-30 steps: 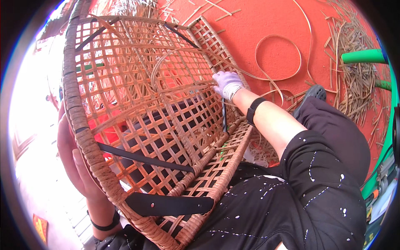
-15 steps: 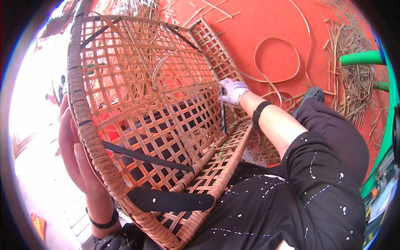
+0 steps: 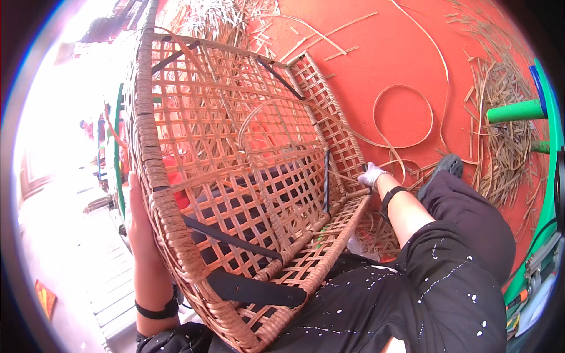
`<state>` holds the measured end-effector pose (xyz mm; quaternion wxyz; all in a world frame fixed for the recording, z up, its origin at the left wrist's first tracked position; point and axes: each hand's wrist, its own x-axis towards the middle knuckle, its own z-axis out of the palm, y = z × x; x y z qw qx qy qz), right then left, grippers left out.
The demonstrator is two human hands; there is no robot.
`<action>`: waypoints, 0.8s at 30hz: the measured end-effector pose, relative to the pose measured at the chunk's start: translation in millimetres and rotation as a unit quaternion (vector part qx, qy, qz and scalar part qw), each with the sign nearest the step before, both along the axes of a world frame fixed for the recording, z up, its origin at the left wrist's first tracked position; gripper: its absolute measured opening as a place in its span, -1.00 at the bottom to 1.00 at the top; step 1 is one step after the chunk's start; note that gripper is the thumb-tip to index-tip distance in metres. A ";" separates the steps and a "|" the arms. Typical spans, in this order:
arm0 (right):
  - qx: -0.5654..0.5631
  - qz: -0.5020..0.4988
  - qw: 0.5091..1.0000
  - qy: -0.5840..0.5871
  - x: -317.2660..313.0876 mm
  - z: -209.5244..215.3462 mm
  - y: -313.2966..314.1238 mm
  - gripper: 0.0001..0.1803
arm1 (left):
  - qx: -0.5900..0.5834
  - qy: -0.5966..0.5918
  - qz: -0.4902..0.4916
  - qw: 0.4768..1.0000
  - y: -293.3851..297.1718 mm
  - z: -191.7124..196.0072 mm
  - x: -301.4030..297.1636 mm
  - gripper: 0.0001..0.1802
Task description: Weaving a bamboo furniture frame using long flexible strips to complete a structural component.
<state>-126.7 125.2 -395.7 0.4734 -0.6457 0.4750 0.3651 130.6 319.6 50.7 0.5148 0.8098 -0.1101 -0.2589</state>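
A large openwork woven basket (image 3: 235, 194) of brown cane strips leans across my lap, its thick bound rim (image 3: 154, 170) on the left. Dark straps cross its corners, and a wide black strap (image 3: 253, 289) spans the near end. My left hand (image 3: 135, 220) lies stretched out flat against the basket's outer left side, its fingertips partly hidden by the rim. At the right edge, my right hand (image 3: 372, 175) in a pale glove has its fingers closed on the woven side. From the weave a long loose strip (image 3: 432, 112) runs out and curls in a loop.
Cut strips (image 3: 512, 129) lie heaped on the red floor (image 3: 347, 82) at the right, with more scattered at the far side. A green tube frame (image 3: 515, 112) stands at the right edge, with tools (image 3: 521, 300) below it. My shoe (image 3: 450, 166) rests near the heap.
My right hand has moved from the inner strap to the basket's outer right edge, nearer me. The basket has shifted slightly right in view. My left hand has slid further behind the rim.
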 end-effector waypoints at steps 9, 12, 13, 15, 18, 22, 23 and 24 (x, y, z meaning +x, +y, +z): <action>-0.086 -0.092 0.990 -0.065 -13.3 3.0 -34.5 -0.26 | 0.041 0.078 0.026 0.996 -10.2 1.6 14.3 -0.43; -0.066 -0.081 0.991 -0.087 -11.8 19.5 -68.5 -0.28 | 0.052 0.091 0.041 0.994 -12.4 11.7 17.1 -0.43; -0.045 -0.096 0.988 -0.109 -16.4 23.7 -79.3 -0.27 | 0.050 0.099 0.041 0.993 -9.0 7.7 20.2 -0.43; -0.053 -0.094 0.988 -0.113 -19.8 15.9 -94.8 -0.22 | 0.058 0.116 0.044 0.991 -5.6 4.2 21.1 -0.43; -0.046 -0.023 0.997 -0.050 -10.7 35.0 -111.5 -0.10 | 0.063 0.136 0.055 0.987 3.9 1.9 19.9 -0.43; -0.039 0.000 0.998 -0.041 -10.4 49.0 -111.2 -0.04 | 0.061 0.160 0.059 0.984 13.6 -0.5 20.4 -0.43; -0.046 0.002 0.998 -0.039 -12.6 46.2 -115.0 -0.04 | 0.058 0.167 0.058 0.982 16.6 -1.7 22.5 -0.43; -0.068 -0.037 0.996 -0.049 -17.3 39.7 -119.0 -0.07 | 0.055 0.173 0.055 0.982 19.2 -2.4 21.7 -0.43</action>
